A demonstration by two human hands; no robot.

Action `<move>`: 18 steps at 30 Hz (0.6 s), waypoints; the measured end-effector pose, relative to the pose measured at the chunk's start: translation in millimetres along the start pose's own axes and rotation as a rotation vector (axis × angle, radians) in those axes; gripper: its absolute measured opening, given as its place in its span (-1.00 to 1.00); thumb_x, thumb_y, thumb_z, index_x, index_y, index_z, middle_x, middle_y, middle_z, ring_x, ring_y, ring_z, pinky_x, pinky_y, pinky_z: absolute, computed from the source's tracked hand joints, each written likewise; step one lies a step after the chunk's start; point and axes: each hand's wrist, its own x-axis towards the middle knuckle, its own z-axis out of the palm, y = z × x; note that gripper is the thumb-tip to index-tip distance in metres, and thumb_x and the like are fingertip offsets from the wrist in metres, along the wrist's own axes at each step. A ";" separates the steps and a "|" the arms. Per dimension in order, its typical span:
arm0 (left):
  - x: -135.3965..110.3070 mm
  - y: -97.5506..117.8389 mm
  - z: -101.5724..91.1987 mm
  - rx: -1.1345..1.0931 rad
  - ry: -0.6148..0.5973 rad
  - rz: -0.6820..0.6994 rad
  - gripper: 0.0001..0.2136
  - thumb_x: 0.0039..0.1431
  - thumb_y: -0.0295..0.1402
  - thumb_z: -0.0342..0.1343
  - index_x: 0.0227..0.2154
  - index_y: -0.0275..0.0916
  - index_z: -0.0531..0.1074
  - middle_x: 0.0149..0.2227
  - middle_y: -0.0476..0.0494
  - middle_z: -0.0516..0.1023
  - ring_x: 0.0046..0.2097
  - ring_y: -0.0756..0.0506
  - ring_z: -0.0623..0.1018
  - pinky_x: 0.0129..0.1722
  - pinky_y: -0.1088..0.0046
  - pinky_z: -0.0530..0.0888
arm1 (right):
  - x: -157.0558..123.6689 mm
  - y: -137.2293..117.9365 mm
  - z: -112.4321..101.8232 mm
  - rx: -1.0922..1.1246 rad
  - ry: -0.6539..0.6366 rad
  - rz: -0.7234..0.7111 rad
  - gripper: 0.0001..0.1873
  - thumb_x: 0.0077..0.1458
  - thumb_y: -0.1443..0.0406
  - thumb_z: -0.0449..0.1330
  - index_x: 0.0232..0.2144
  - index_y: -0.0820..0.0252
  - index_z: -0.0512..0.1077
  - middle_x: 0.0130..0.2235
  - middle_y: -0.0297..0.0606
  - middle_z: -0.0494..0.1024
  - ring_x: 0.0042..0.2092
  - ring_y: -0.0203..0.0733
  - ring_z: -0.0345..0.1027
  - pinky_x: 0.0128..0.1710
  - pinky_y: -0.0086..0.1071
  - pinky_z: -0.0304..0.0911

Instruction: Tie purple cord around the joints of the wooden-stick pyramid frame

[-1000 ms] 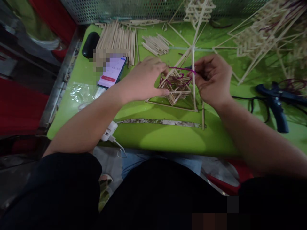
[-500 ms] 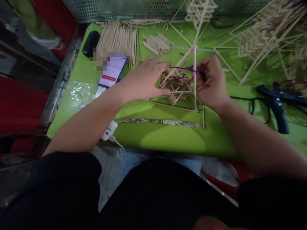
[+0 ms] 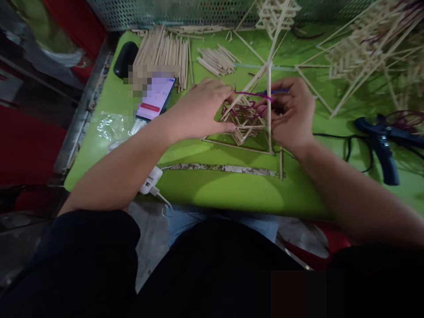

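Observation:
A small frame of thin wooden sticks (image 3: 249,134) stands on the green table before me, with purple cord (image 3: 252,94) looped about its upper part. My left hand (image 3: 208,108) grips the frame's left side, thumb low on a stick and fingers behind the top. From the right, my right hand (image 3: 293,115) reaches past an upright stick, its bent fingertips pinching at the purple cord. A slim blue object (image 3: 280,91) shows along its fingers; its kind cannot be made out. The fingertips are partly hidden by the upright stick.
Stick bundles (image 3: 165,55) and a shorter pile (image 3: 217,61) lie at the back. Left are a phone (image 3: 155,99), black case (image 3: 126,60) and white charger (image 3: 151,179). Larger stick frames (image 3: 357,55) stand back right; a dark blue glue gun-like tool (image 3: 384,137) lies right.
My right hand has shifted slightly, its fingertips moving left past the upright stick towards the cord. More of the blue object shows. My left hand and the frame stay put.

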 end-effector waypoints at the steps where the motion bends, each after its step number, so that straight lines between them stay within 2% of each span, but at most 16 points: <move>1: 0.0 0.1 -0.1 0.001 -0.001 0.001 -0.33 0.47 0.16 0.44 0.48 -0.02 0.60 0.49 -0.32 0.62 0.69 -0.62 0.38 0.74 -0.25 0.35 | 0.0 0.1 0.8 0.000 0.009 0.007 -0.14 0.26 -0.39 0.67 0.26 -0.12 0.52 -0.12 -0.25 0.77 -0.12 0.11 0.78 -0.09 0.08 0.75; 5: -0.2 -1.3 -0.2 -0.007 -0.002 0.009 -0.34 0.46 0.17 0.44 0.47 0.00 0.61 0.47 -0.31 0.63 0.69 -0.63 0.40 0.74 -0.26 0.36 | -1.6 -9.1 5.2 0.012 0.066 0.036 -0.15 0.23 -0.43 0.66 0.23 -0.12 0.57 -0.17 -0.26 0.81 -0.19 0.12 0.78 -0.11 0.14 0.77; 8: -0.3 -2.6 -0.4 -0.023 0.001 0.017 -0.36 0.45 0.22 0.44 0.43 0.04 0.63 0.44 -0.30 0.66 0.66 -0.62 0.43 0.73 -0.28 0.38 | -4.4 -21.4 7.5 0.018 0.094 0.089 -0.25 0.25 -0.38 0.67 0.18 -0.17 0.62 -0.13 -0.20 0.85 -0.10 0.22 0.82 -0.04 0.23 0.79; 13: -1.3 -1.7 -1.2 -0.038 -0.012 -0.003 -0.35 0.43 0.20 0.45 0.45 0.07 0.64 0.44 -0.29 0.67 0.67 -0.64 0.40 0.73 -0.32 0.37 | -7.7 -31.4 8.6 0.048 0.074 0.184 -0.34 0.30 -0.34 0.65 0.19 -0.23 0.66 0.04 -0.15 0.88 0.17 0.34 0.83 0.30 0.42 0.78; 15: -1.6 -1.5 -1.2 -0.039 -0.010 -0.003 -0.33 0.43 0.20 0.44 0.46 0.06 0.63 0.48 -0.27 0.65 0.70 -0.63 0.36 0.75 -0.28 0.36 | -7.2 -31.8 9.2 0.053 0.070 0.180 -0.34 0.27 -0.33 0.67 0.18 -0.23 0.69 0.08 -0.14 0.88 0.18 0.34 0.83 0.35 0.45 0.76; 18: -1.4 -2.3 -0.8 -0.062 -0.008 0.000 -0.31 0.41 0.19 0.45 0.48 0.04 0.61 0.51 -0.28 0.64 0.71 -0.64 0.36 0.73 -0.27 0.39 | -4.5 -31.6 8.1 0.044 0.070 0.133 -0.30 0.28 -0.39 0.62 0.23 -0.24 0.71 0.13 -0.15 0.88 0.16 0.33 0.83 0.33 0.45 0.76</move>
